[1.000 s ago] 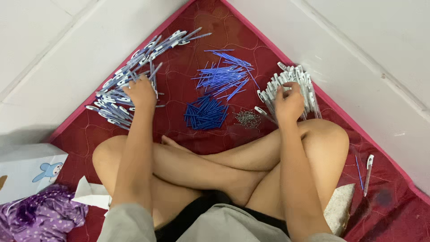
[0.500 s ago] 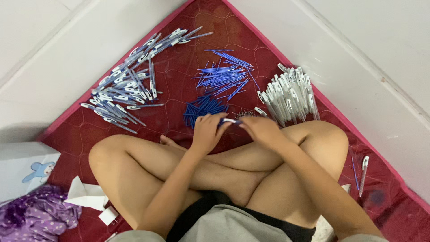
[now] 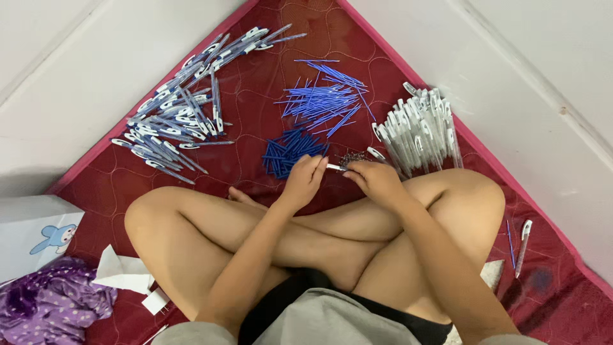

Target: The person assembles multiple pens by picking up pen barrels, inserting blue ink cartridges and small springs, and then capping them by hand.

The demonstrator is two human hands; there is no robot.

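Observation:
I sit cross-legged on a dark red quilted mat [image 3: 255, 96]. My left hand [image 3: 305, 180] and my right hand [image 3: 377, 180] meet above my shins, pinching the two ends of a small white pen part [image 3: 336, 167] between them. Just beyond my fingers lie a heap of dark blue short pieces [image 3: 288, 152] and a small pile of tiny metal springs [image 3: 352, 157]. A spread of thin blue refills [image 3: 324, 101] lies farther out. White pen barrels [image 3: 421, 131] are stacked at the right, and assembled blue-and-white pens [image 3: 182, 112] at the left.
White tiled floor [image 3: 76, 70] surrounds the mat. At lower left are a white box with a blue cartoon figure [image 3: 35, 233], purple spotted cloth [image 3: 45, 313] and crumpled white paper [image 3: 124, 271]. One loose pen [image 3: 522, 246] and a refill lie beside my right knee.
A second ago my left hand was at the left pen pile and my right at the white barrels. Both came together over my legs, and now hold the white part between them.

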